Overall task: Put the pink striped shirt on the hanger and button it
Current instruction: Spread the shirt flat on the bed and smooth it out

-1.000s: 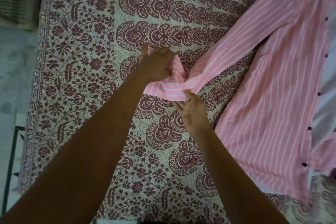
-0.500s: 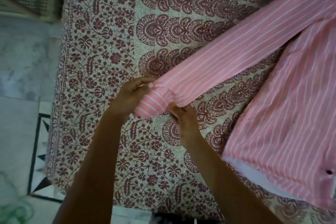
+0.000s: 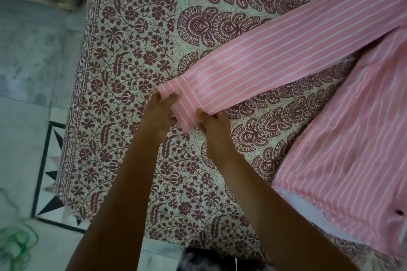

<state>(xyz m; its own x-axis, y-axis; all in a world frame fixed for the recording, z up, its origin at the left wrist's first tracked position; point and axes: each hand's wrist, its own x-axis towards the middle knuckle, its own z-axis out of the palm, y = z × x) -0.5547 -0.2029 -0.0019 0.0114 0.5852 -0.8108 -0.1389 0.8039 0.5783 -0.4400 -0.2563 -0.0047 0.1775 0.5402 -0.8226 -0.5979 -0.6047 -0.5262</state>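
Pink striped shirt (image 3: pixel 352 138) sleeve stretched diagonally, cuff pointing lower-left, left hand (image 3: pixel 159 114) and right hand (image 3: pixel 212 126) grip holding cuff

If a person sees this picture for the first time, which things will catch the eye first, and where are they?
The pink striped shirt fills the right side, its long sleeve stretched out flat toward the centre. There the left hand and right hand both pinch the cuff. Beneath lies a bedsheet with a dense maroon flower print.
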